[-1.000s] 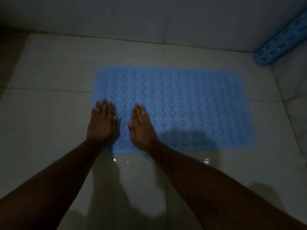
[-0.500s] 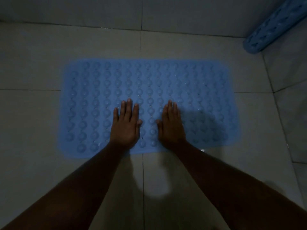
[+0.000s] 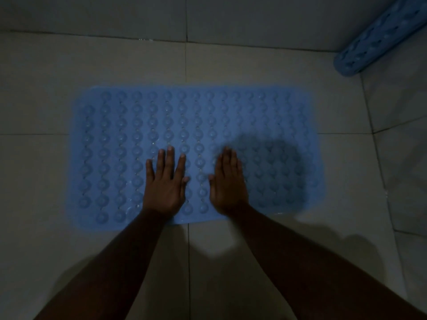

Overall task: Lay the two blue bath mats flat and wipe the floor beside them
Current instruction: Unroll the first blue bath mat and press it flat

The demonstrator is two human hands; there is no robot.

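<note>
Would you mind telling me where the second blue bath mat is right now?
The second bath mat lies at the head view's top right, seemingly rolled up, by the wall, apart from the flat mat.

Dim in here, lit from behind the person; shadows pool on the pale tiled floor (image 3: 215, 245) and blue studded rubber mat (image 3: 272, 158); right hand (image 3: 228, 183) slightly smeared; corners dark.

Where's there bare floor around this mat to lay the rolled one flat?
Bare tile lies left of the flat mat, and between its far edge and the wall. Tighter on the right, where the rolled mat sits in the corner.
</note>
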